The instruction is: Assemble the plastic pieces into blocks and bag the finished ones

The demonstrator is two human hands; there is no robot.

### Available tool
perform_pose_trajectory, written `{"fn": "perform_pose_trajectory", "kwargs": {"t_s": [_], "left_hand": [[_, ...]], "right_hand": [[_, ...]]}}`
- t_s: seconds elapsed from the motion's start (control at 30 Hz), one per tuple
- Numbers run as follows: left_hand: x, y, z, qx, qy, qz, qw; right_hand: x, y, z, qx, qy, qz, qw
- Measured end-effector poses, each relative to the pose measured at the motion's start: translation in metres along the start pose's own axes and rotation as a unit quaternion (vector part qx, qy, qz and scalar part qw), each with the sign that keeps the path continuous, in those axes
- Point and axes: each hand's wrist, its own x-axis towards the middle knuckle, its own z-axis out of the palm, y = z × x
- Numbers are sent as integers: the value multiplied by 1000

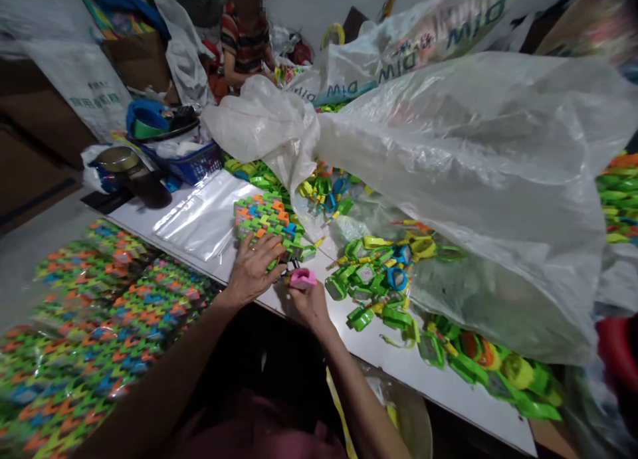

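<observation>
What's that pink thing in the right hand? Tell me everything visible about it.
The pink piece is small, blocky and plastic-looking, with what seems a notch or hollow on its upper side. The right hand grips it from below, near the edge of the white table. Finer details are too blurred to tell.

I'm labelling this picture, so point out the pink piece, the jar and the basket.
Pink piece [303, 279]: head view, middle of its pink surface.
Jar [145, 184]: head view, its dark side.
Basket [198, 165]: head view, its blue mesh wall.
</observation>
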Motion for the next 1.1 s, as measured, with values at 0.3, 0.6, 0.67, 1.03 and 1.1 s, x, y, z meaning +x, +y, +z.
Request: {"fn": "perform_pose_trajectory", "kwargs": {"t_s": [0.3, 0.6, 0.67, 1.03, 1.1], "left_hand": [[-1, -4, 0, 28, -17, 37, 999], [-4, 2, -6, 33, 6, 35, 999], [-6, 4, -6, 24, 24, 28, 999], [8, 10, -25, -7, 18, -19, 1000], [25, 15, -33, -28, 62, -92, 993]], "right_hand": [[27, -20, -4, -204, -87, -2, 975], [23, -33, -20, -203, -165, -26, 965], [22, -30, -60, -184, -169, -34, 968], [111, -39, -210, -522, -75, 66, 847], [103, -53, -191, -486, -17, -28, 873]]}}
